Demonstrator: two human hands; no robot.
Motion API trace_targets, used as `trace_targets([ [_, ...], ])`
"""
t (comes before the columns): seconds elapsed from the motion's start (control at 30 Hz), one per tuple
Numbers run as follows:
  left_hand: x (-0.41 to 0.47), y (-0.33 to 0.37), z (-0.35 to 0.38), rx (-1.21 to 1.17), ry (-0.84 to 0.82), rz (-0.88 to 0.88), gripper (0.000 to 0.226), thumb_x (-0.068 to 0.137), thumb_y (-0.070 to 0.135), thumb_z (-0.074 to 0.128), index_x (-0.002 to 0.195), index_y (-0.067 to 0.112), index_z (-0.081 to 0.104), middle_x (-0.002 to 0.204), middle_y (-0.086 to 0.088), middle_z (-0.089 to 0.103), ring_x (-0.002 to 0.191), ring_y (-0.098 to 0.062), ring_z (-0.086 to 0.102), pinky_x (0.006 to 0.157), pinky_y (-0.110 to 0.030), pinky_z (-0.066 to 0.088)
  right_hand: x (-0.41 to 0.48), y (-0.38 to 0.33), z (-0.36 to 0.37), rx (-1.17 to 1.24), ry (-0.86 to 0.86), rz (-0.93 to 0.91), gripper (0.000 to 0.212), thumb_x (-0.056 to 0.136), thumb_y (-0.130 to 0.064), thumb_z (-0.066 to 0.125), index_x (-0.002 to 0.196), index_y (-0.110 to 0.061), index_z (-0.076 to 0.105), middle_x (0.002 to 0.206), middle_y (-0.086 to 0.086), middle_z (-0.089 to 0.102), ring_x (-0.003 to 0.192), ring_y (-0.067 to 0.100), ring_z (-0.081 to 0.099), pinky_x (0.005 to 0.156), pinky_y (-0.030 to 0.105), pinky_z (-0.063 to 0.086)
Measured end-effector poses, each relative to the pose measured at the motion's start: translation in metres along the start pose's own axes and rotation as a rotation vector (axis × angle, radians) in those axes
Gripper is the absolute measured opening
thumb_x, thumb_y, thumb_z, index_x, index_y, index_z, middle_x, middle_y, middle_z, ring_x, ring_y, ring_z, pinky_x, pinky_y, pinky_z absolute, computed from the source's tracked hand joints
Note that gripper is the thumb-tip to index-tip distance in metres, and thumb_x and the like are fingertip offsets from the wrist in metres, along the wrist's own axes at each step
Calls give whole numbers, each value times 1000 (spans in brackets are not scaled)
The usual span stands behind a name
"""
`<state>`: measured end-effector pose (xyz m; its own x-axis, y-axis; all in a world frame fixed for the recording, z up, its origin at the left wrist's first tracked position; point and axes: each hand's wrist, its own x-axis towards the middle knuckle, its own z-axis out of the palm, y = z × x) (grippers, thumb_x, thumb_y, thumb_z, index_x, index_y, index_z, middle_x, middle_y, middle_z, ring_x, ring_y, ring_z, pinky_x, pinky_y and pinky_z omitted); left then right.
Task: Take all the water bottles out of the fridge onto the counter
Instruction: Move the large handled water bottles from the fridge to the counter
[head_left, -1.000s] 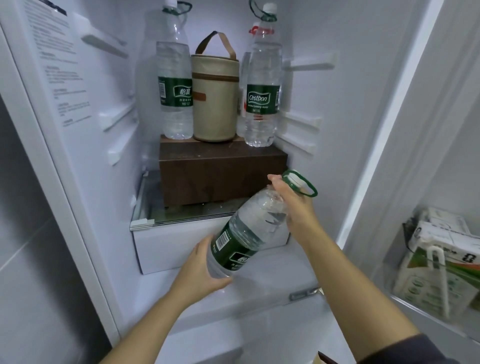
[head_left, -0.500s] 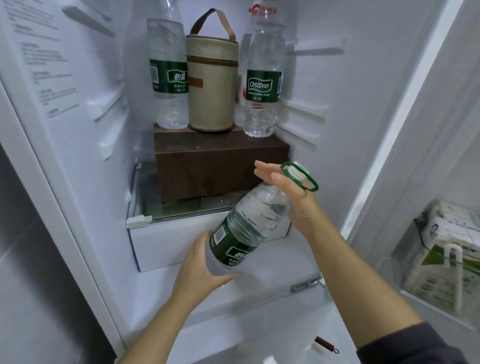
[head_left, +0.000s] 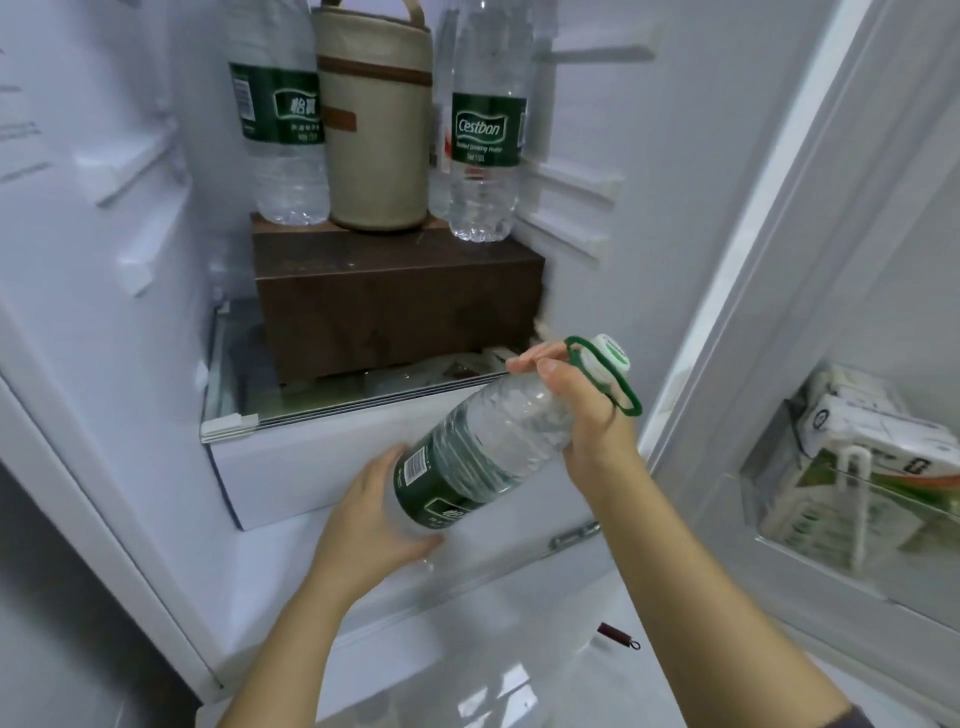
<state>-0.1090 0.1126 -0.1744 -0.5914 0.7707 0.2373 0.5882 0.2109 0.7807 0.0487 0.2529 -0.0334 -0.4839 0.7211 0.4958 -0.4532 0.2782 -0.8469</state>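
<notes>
White fridge (head_left: 130, 312), glass shelf (head_left: 322, 409); left hand (head_left: 363, 519), right hand (head_left: 592, 421) clamped on tilted water bottle (head_left: 483, 452).

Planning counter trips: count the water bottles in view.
4: held bottle in left hand and right hand; left bottle and right bottle on the box; rear bottle glimpsed behind it. Others may hide.

Free room before drawer (head_left: 291, 467) (box (head_left: 400, 306) above)
</notes>
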Motion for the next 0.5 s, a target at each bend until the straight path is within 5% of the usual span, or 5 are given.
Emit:
trace_targets([
  [0.07, -9, 8, -1, -5, -19, 30, 113, 50, 43, 88, 142, 53, 24, 133, 27, 40, 123, -5, 47, 97, -34, 50, -12, -12, -3, 10, 21, -28, 26, 64, -26, 66, 77, -4, 64, 78, 7, 72, 85, 25, 67, 83, 38, 53],
  [0.17, -26, 25, -1, -18, -25, 85, 125, 55, 38, 93, 145, 56, 9, 134, 26, 32, 123, 2, 34, 102, -28, 38, -27, -36, -13, 27, 12, -102, 16, 67, -22, 65, 76, -9, 64, 77, 6, 72, 87, 36, 66, 85, 48, 51],
  [0.33, -55, 60, 15, 3, -16, 175, 100, 52, 31, 93, 134, 47, 38, 132, 27, 43, 124, 1, 42, 105, -34, 45, -64, -74, -41, 36, 1, -151, 16, 68, -20, 64, 77, -7, 64, 76, 4, 72, 83, 27, 67, 81, 38, 53],
  [0.5, -101, 103, 45, -14, -66, 218, 96, 52, 30, 92, 129, 47, 38, 126, 29, 47, 119, -5, 49, 97, -28, 46, -116, -112, -86, -18, 59, -186, 15, 67, -19, 63, 75, -7, 64, 76, 7, 70, 82, 29, 66, 80, 42, 52],
])
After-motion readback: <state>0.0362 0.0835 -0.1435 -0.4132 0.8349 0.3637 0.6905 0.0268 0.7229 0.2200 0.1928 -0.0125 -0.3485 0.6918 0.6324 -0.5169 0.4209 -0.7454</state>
